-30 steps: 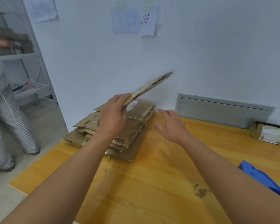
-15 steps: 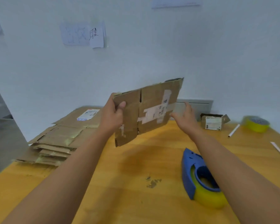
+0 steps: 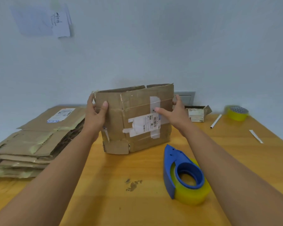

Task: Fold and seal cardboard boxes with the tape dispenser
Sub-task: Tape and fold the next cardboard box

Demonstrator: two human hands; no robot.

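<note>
Standing on the table (image 3: 104,201) near its far edge, the box (image 3: 134,121) was half opened out, its top flaps up. The left hand (image 3: 95,116) gripped the left corner, thumb on the front face, fingers curled behind. The right hand (image 3: 175,115) held the right edge, thumb flat across the label; its fingers were hidden behind the wall. Worn, creased cardboard like this looked light but floppy, likely to skew, so opposite corners near the top seemed the best hold. The dispenser (image 3: 185,175) lay close by the right forearm; flat boxes (image 3: 33,142) were stacked at left.
</note>
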